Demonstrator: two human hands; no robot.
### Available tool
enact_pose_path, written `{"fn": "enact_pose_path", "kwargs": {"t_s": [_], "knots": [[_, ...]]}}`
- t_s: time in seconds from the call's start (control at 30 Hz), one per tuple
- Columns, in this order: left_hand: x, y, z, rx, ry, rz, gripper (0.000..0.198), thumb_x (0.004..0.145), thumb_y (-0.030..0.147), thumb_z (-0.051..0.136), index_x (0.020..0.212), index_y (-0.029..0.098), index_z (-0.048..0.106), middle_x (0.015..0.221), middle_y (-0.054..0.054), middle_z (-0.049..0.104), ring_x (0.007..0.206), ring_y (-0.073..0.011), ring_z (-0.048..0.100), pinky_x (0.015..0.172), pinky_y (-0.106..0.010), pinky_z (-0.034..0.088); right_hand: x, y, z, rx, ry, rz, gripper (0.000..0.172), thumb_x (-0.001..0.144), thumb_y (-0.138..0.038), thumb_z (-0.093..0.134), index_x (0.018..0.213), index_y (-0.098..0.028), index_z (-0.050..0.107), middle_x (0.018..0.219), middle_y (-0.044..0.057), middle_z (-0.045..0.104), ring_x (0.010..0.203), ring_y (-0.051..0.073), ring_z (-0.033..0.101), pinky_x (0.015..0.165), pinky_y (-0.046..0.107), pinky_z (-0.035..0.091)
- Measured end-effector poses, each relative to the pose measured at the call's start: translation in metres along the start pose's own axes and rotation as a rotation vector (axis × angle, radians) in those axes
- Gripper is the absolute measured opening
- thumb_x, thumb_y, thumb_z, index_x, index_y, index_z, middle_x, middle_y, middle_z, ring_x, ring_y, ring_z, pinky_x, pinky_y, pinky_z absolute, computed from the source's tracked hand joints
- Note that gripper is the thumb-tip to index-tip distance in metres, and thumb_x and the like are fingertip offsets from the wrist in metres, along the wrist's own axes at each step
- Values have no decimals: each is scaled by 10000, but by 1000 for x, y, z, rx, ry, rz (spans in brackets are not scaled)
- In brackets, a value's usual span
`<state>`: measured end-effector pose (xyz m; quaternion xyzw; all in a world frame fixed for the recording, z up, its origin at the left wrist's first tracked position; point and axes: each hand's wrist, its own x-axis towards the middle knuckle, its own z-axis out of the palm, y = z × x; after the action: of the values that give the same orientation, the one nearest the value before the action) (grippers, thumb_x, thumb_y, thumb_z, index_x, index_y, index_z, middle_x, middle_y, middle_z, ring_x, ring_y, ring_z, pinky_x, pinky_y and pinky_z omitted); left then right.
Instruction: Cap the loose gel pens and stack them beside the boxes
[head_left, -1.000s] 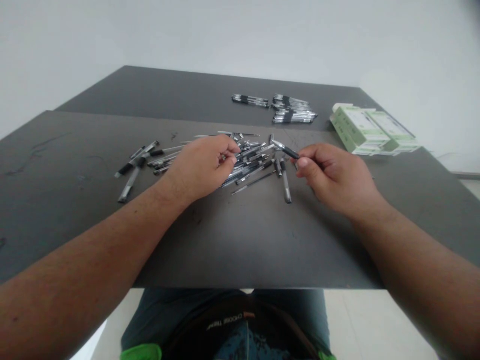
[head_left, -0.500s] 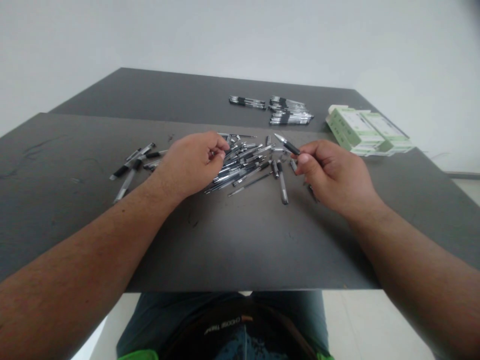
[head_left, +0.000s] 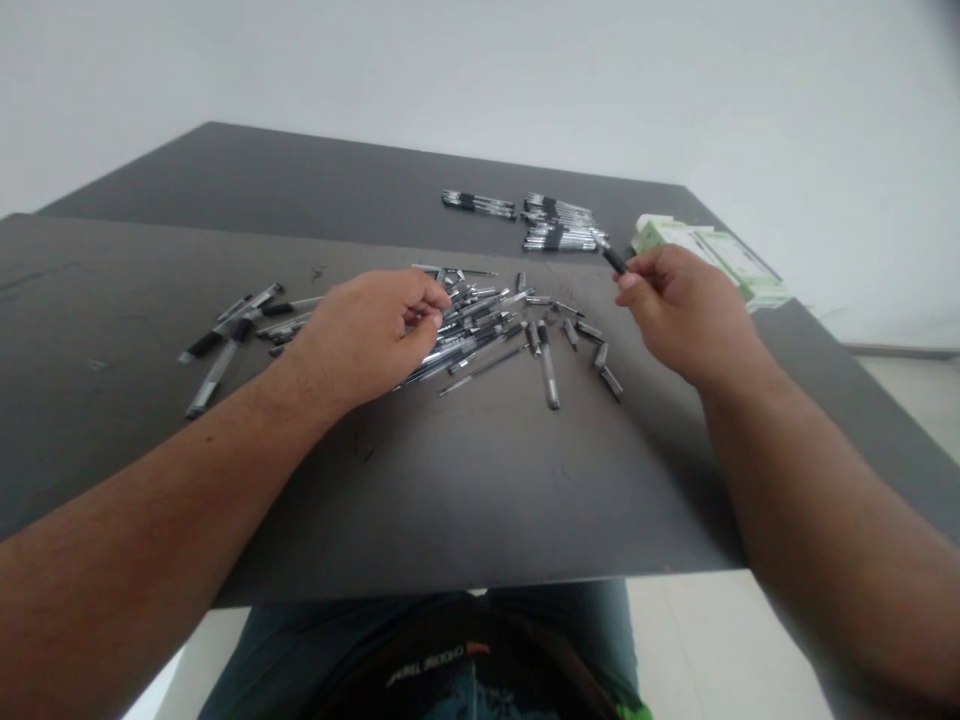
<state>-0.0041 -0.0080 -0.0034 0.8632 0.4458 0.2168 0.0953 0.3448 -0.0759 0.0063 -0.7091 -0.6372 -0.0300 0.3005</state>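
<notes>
My right hand [head_left: 679,300] pinches a pen [head_left: 613,260] by its black grip, its clear tip pointing away to the upper left, above the table. My left hand [head_left: 382,330] rests at the left side of a heap of pen parts [head_left: 480,330], its thumb and fingers pressed together. What it may hold is too small to make out. Thin refills, clear barrels and silvery pieces make up the heap. Several short caps [head_left: 589,330] lie between the heap and my right hand. One clear barrel with a black grip [head_left: 550,370] lies just right of the heap.
Bundled pens [head_left: 559,235] lie farther back on the dark table [head_left: 465,500], with a smaller row [head_left: 478,204] to their left. Green and white boxes [head_left: 739,260] stand behind my right hand. More pens with black grips [head_left: 217,370] lie left of my left hand.
My right hand has moved right and away from me with the pen, uncovering several caps on the table. My left hand stays by the heap. The view has shifted slightly.
</notes>
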Motion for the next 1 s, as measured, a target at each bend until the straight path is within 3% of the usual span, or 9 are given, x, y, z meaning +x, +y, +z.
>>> {"fn": "enact_pose_path", "kwargs": {"t_s": [0.17, 0.5, 0.8, 1.0], "knots": [[0, -4, 1, 9, 1, 37, 336, 1005, 332, 623, 1249, 247, 839, 1133, -85, 876, 1029, -293, 813, 943, -417, 622, 10, 1, -4, -181, -243, 118, 157, 937, -396, 730, 921, -244, 767, 839, 84, 788, 761, 288, 703, 719, 420, 480], [-2, 3, -4, 30, -37, 28, 365, 1035, 347, 574, 1261, 213, 827, 1157, -83, 871, 1062, -290, 803, 932, -415, 587, 14, 5, -19, -398, -581, 28, 292, 960, -533, 730, 971, -246, 781, 896, 81, 793, 830, 284, 722, 722, 381, 455], [0, -1, -1, 18, -60, 7, 349, 977, 358, 615, 1221, 242, 836, 1123, -95, 867, 1014, -311, 798, 919, -432, 586, 7, -5, -5, -487, -677, -33, 284, 967, -530, 723, 971, -248, 763, 871, 79, 775, 816, 282, 698, 683, 367, 409], [0, 4, -5, 35, -103, -7, 386, 1011, 390, 575, 1234, 209, 833, 1168, -114, 865, 1060, -316, 790, 947, -439, 568, 7, -6, -6, -515, -699, -34, 211, 958, -450, 728, 972, -242, 753, 907, 84, 786, 824, 272, 700, 690, 357, 418]]}}
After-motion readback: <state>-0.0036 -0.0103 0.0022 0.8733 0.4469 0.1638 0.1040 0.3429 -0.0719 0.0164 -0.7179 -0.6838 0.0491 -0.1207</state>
